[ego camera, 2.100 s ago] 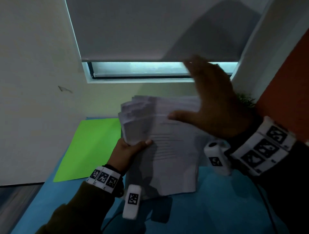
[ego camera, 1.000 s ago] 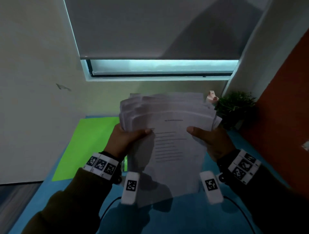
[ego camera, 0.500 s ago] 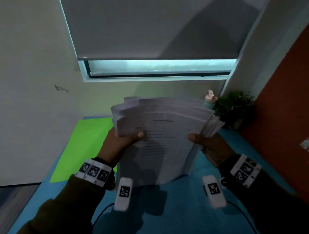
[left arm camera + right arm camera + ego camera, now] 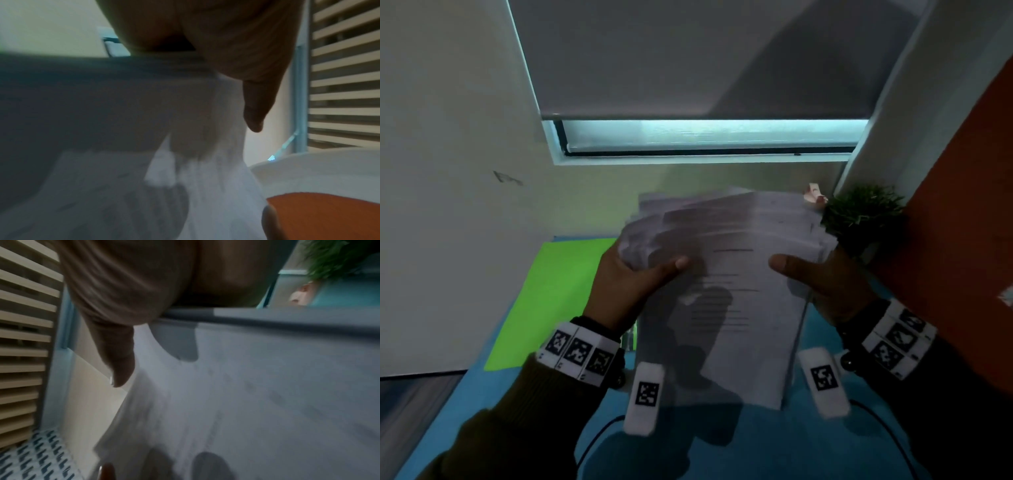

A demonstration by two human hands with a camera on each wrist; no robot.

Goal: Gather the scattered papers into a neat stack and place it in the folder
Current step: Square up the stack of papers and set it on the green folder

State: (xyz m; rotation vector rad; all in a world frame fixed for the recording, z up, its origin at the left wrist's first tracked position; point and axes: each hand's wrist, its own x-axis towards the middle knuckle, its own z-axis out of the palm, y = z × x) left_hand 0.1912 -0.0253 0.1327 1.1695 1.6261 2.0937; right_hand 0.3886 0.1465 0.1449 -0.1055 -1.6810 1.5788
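Both hands on the papers (image 4: 726,284) now. My left hand (image 4: 626,291) grips the upper left corner, thumb across the front sheet, fingers behind. My right hand (image 4: 822,287) grips the right edge the same way. About two seconds ago the right hand was off the stack, open and up above it; a second ago it had come back to the right edge, and it has stayed there since.

Stack is upright, held in front of me above the blue table (image 4: 756,445). Bottom edge is close to the table, but I can't tell from the head view whether it touches. Half a second ago the whole stack was tilted more to the left; now it stands squarer. Reads to me like I'm jogging it to align the edges.

Not neat yet: the top edges still fan out in steps, worst at the upper left. Wrist views are motion-blurred, only show thumbs on paper (image 4: 226,146), (image 4: 246,386).

Folder (image 4: 551,298), green, lies flat on the table to the left, partly behind my left hand, not touching the papers as far as I can see. No loose sheets visible on the table, so gathering looks done. Remaining, in my judgement: a few more taps to square it, then move left to the folder. Plant (image 4: 863,212) at right is near the stack's corner; watch that.
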